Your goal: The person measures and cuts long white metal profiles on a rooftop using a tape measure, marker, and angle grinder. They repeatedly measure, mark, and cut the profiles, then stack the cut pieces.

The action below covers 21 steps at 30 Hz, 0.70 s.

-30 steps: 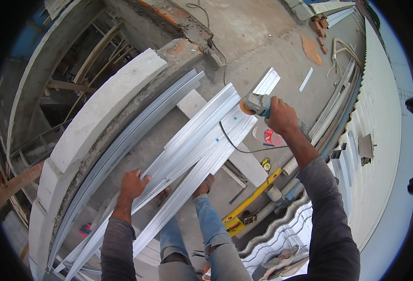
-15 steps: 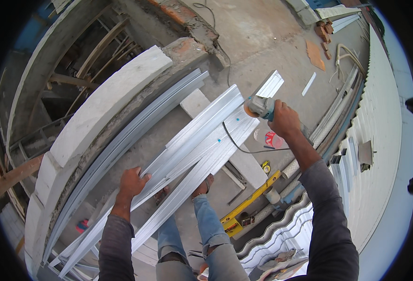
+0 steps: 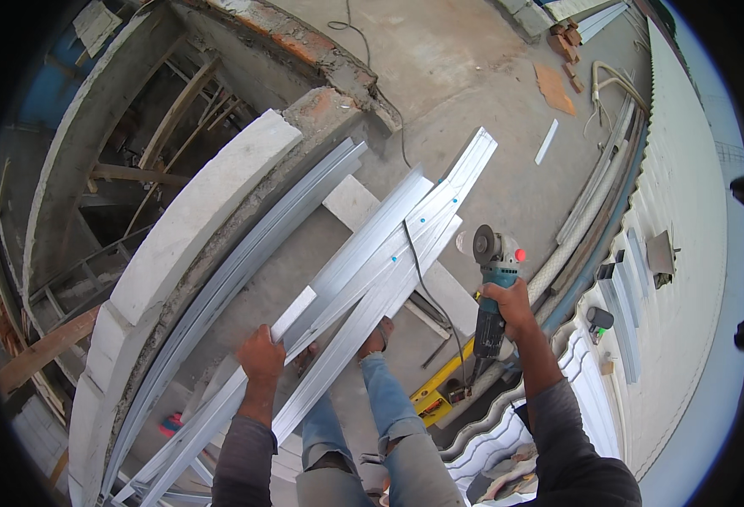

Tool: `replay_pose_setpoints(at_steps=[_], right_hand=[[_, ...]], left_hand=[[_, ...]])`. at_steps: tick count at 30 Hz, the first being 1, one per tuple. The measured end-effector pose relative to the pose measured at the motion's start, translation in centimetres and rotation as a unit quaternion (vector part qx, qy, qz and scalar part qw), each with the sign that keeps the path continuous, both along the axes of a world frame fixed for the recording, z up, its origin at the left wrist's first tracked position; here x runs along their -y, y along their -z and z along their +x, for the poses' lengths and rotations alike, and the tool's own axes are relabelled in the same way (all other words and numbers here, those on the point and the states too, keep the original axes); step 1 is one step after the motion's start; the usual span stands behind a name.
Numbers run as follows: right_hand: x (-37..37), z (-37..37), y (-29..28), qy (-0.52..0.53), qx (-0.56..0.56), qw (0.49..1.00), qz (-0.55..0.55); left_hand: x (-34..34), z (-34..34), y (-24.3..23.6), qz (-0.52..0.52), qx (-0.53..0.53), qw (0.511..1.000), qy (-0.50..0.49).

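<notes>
My right hand (image 3: pixel 511 302) is closed around the body of a teal and dark angle grinder (image 3: pixel 500 272), whose disc points away from me. The grinder is held up to the right of several silvery metal channels (image 3: pixel 370 287), apart from them. My left hand (image 3: pixel 261 355) grips a metal channel whose short free end (image 3: pixel 294 313) sticks out just past my fingers. The other channels lie overlapping at a slant, with small blue fasteners on some. The grinder's dark cord (image 3: pixel 423 279) runs across them. A pale block (image 3: pixel 351 201) lies under the channels.
At left, a pale block wall (image 3: pixel 190 228) borders a deep opening with timbers. More channels (image 3: pixel 245 253) lie along it. To the right are a yellow spirit level (image 3: pixel 444 380), long pipes (image 3: pixel 570 245) and corrugated sheets (image 3: pixel 587 380). My feet are beside the channels.
The grinder has come away from the channels, swung to the right and nearer me, its disc now facing forward. My left hand has shifted nearer and right; a channel end now shows beyond it.
</notes>
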State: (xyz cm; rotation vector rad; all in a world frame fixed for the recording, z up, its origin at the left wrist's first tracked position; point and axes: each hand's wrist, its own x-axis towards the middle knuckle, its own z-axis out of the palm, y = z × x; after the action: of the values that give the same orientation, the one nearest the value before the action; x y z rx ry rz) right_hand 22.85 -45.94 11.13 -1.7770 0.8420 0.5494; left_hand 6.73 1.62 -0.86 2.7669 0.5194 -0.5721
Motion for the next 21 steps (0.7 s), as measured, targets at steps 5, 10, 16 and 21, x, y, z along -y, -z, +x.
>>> replay_pose_setpoints(at_steps=[5,10,16,21], right_hand=[[-1.4,-10.2,-3.0,0.24,-0.014,0.96,0.147],[-1.4,-17.8,-6.7,0.344,0.003,0.921,0.182],[2.2,-21.8,-10.6,0.388,0.126,0.908,0.09],[6.4,-21.5,-12.8,0.479,0.253,0.835,0.098]], left_hand=[[2.2,-2.6,1.3,0.027,0.11,0.994,0.001],[2.5,-3.5,1.3,0.013,0.126,0.992,-0.016],[-0.3,-1.8,0.4,-0.045,0.112,0.992,0.026],[-2.6,-0.1,0.3,-0.19,-0.028,0.981,-0.035]])
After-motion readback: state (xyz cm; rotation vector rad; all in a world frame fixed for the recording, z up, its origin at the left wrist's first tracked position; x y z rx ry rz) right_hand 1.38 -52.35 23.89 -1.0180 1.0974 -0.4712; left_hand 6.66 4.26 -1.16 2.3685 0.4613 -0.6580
